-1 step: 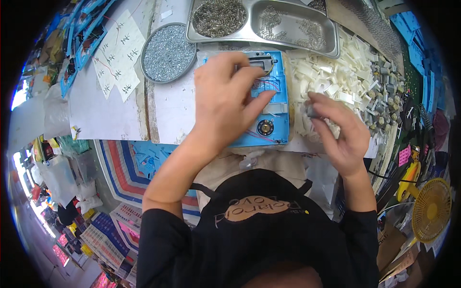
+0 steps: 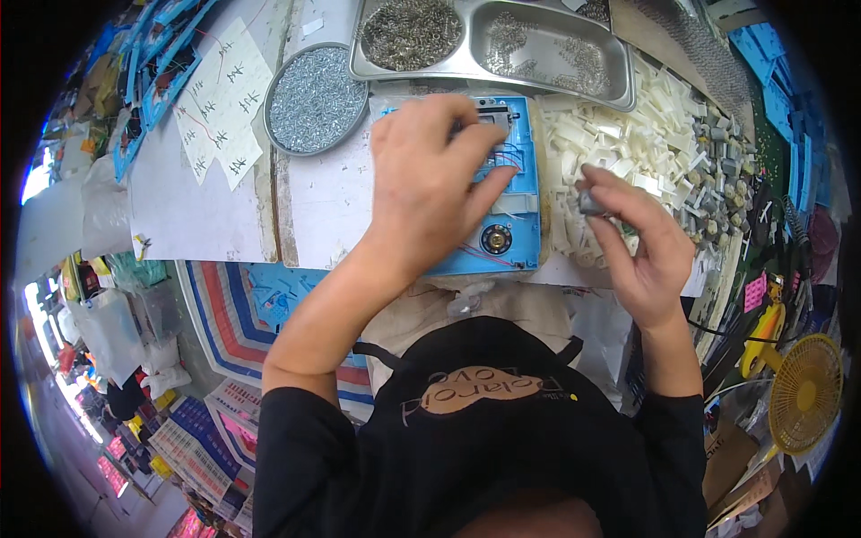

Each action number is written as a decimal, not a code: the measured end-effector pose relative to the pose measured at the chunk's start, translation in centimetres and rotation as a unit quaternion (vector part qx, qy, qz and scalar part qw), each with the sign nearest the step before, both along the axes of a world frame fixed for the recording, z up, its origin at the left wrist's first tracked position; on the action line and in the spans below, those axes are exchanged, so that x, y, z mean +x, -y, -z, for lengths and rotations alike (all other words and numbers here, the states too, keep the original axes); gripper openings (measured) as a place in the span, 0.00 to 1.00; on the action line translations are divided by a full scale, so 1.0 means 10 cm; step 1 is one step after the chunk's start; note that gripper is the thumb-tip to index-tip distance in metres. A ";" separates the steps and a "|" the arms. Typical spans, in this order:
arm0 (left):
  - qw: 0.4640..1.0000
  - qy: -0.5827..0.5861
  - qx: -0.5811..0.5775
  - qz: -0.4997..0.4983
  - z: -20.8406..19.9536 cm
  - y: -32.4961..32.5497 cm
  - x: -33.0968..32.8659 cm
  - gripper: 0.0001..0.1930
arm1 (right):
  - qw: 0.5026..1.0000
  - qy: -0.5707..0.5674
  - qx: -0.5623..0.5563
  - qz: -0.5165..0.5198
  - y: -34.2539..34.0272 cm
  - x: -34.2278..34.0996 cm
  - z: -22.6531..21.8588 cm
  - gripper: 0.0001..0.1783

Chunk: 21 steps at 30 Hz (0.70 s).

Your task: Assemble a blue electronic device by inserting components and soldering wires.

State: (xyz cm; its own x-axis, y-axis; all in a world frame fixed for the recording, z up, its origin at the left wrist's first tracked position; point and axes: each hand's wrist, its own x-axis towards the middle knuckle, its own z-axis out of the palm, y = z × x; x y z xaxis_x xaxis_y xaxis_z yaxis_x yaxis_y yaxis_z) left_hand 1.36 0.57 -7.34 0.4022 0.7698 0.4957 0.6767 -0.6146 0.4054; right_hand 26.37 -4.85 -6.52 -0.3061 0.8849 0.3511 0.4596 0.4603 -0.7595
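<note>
From my remote seat, the white worktable [image 2: 318, 202] takes up most of my view. A steel tray [image 2: 469, 65] of small metal pieces stands at its far side, with a heap of white plastic parts [image 2: 619, 134] to the right and grey parts [image 2: 717, 170] beyond the heap. The blue housing [image 2: 527, 179] lies open-faced in front of the person, just left of that heap.

I see the left hand [image 2: 426, 170] arched over the housing's far left part, thumb apart from the curled fingers; I cannot tell whether the hidden fingertips grip anything. The right hand [image 2: 650, 242] pinches a small grey piece between thumb and fingers, just outside the housing's right edge.

I judge the housing partly fitted: a round speaker [image 2: 495, 238], a pale block [image 2: 513, 204] and thin red wires [image 2: 507, 161] sit inside, but no cover lies over the part I can see. The grey piece [image 2: 589, 203], the smallest thing I single out, is not in it.
</note>
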 end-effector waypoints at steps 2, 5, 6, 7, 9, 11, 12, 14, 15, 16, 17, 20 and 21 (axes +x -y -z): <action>1.000 -0.011 0.010 0.014 0.04 -0.02 0.04 0.15 | 0.998 -0.034 -0.036 0.029 -0.01 0.02 0.07 0.19; 0.998 -0.019 0.043 0.037 0.11 -0.06 0.03 0.13 | 0.998 -0.038 -0.041 0.035 -0.06 0.03 0.06 0.18; 0.998 -0.007 0.043 0.048 0.12 -0.09 0.01 0.13 | 0.997 -0.045 -0.043 0.040 -0.07 0.03 0.07 0.18; 0.997 0.005 0.043 0.059 0.13 -0.10 -0.02 0.12 | 0.998 -0.037 -0.039 0.044 -0.10 0.01 0.08 0.18; 0.996 0.023 0.030 0.079 0.13 -0.05 -0.15 0.12 | 0.998 -0.022 -0.032 0.052 -0.18 -0.08 0.10 0.19; 0.995 0.049 0.015 0.090 0.11 0.02 -0.31 0.12 | 0.999 0.006 -0.024 0.028 -0.26 -0.16 0.13 0.18; 0.995 0.079 -0.010 0.057 0.13 0.09 -0.36 0.12 | 0.999 0.022 -0.021 0.017 -0.30 -0.20 0.14 0.18; 0.988 0.140 -0.061 -0.010 0.21 0.21 -0.43 0.12 | 0.997 0.074 0.020 0.000 -0.39 -0.28 0.14 0.17; 0.980 0.179 -0.079 -0.041 0.24 0.25 -0.46 0.12 | 0.994 0.103 0.046 -0.009 -0.44 -0.32 0.15 0.17; 0.976 0.192 -0.078 -0.060 0.27 0.28 -0.47 0.11 | 0.989 0.130 0.073 -0.018 -0.48 -0.35 0.16 0.16; 0.973 0.205 -0.076 -0.079 0.30 0.31 -0.47 0.11 | 0.988 0.134 0.068 -0.018 -0.50 -0.38 0.17 0.16; 0.976 0.187 -0.048 -0.097 0.34 0.35 -0.46 0.12 | 0.987 0.150 0.053 -0.017 -0.53 -0.43 0.22 0.14; 0.980 0.169 -0.034 -0.097 0.34 0.36 -0.46 0.12 | 0.987 0.154 0.049 -0.017 -0.54 -0.43 0.23 0.14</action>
